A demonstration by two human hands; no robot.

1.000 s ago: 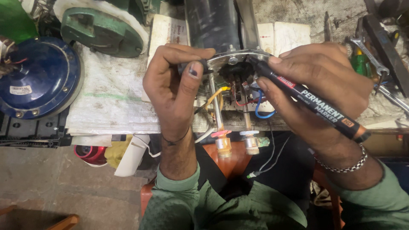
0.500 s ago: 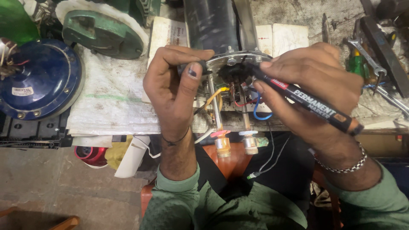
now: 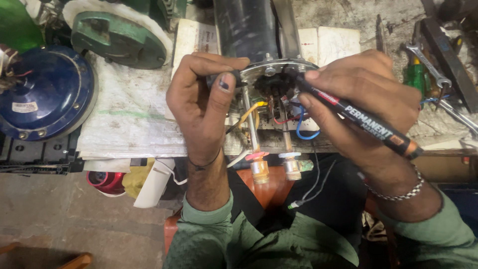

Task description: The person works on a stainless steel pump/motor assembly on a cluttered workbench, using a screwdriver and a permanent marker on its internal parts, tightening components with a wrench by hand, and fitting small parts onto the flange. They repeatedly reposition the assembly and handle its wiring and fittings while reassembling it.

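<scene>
Dark cylinder (image 3: 246,30) lying on desk (image 3: 348,15), left hand (image 3: 201,107) grip pinching its round end flange (image 3: 279,67), right hand (image 3: 366,94) pinching black marker (image 3: 358,119), tip at flange; brace flange firmly, mark lightly.

Head camera, close, straight down

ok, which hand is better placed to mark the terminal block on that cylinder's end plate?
Right. The right hand already holds the black marker, tip at the terminal block. The left hand is occupied pinching the end plate rim.
</scene>
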